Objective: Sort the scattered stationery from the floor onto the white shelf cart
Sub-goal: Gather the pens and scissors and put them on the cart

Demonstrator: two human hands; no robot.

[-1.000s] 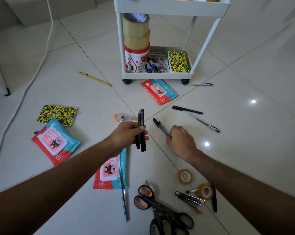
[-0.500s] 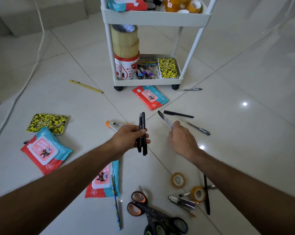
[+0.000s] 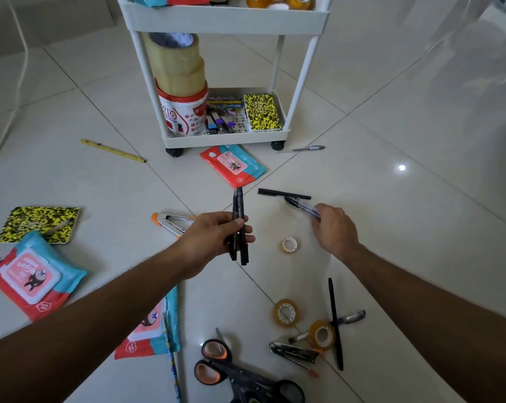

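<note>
Pens (image 3: 238, 225) in your left hand (image 3: 214, 239): black.
Pen (image 3: 302, 206) in your right hand (image 3: 333, 231): clear barrel, black cap.
Shelf cart (image 3: 225, 20): white, with black wheels.
Notebook (image 3: 39, 223) to your left: yellow with black speckle, the same pattern as the notebook on the cart (image 3: 262, 112).
Wipes packs (image 3: 35, 274): red and teal, pink label.
Scissors (image 3: 240, 373): black blades, orange-lined handles.
Tape rolls (image 3: 286, 312): amber, white cores.
Pencil (image 3: 113, 151): yellow.
Floor (image 3: 391, 228): glossy cream tiles.
</note>
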